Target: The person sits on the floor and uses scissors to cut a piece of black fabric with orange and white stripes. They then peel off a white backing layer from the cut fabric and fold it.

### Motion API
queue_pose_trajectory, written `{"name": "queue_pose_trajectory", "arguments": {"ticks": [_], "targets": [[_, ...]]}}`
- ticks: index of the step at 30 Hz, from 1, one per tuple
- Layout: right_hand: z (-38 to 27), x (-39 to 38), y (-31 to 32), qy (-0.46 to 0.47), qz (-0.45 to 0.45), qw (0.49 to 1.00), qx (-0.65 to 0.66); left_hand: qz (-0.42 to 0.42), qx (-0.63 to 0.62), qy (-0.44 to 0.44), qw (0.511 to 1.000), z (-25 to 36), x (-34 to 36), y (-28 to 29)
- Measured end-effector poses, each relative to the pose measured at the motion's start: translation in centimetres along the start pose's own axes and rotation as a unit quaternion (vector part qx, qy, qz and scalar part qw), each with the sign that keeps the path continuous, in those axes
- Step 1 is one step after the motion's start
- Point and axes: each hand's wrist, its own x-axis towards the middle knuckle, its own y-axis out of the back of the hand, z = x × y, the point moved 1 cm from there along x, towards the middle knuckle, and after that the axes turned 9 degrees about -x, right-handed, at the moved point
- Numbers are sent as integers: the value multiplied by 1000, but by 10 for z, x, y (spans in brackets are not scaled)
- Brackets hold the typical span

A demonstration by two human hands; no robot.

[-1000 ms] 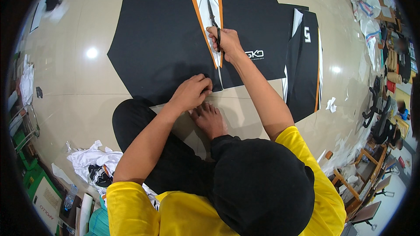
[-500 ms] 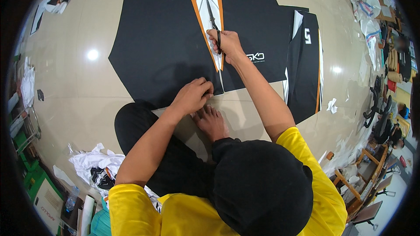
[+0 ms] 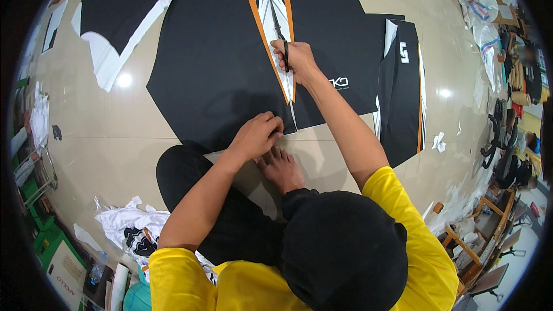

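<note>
A large piece of black fabric (image 3: 201, 60) lies flat on the floor, with a white striped panel (image 3: 271, 0) edged in orange down its middle. My right hand (image 3: 300, 60) is closed around the handles of dark scissors (image 3: 286, 55). The blades point away from me along the striped panel. Behind them a slit runs back to the fabric's near edge. My left hand (image 3: 256, 133) rests at that near edge, left of the slit, with curled fingers pinching the fabric. My bare foot is just below it.
At the right lies a narrow black fabric piece (image 3: 398, 92) with white and orange edging. Another black piece with a white border (image 3: 124, 14) is at the upper left. Crumpled white cloth (image 3: 129, 222) lies lower left; a wooden frame (image 3: 478, 236) stands at the right.
A black fabric piece with a white border has come into view at the upper left, overlapping the large piece. The scene has shifted slightly downward; both hands keep nearly the same places.
</note>
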Motion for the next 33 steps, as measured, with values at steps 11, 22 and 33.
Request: {"name": "queue_pose_trajectory", "arguments": {"ticks": [11,22,33], "targets": [[-5,2,-1,12,2,1000,-18,-13,17,0,1000,1,0,2],[-16,16,-2,15,-1,1000,-18,-11,8,-5,1000,3,0,4],[-22,21,-4,17,-1,1000,-9,-9,11,-2,1000,2,1,4]]}}
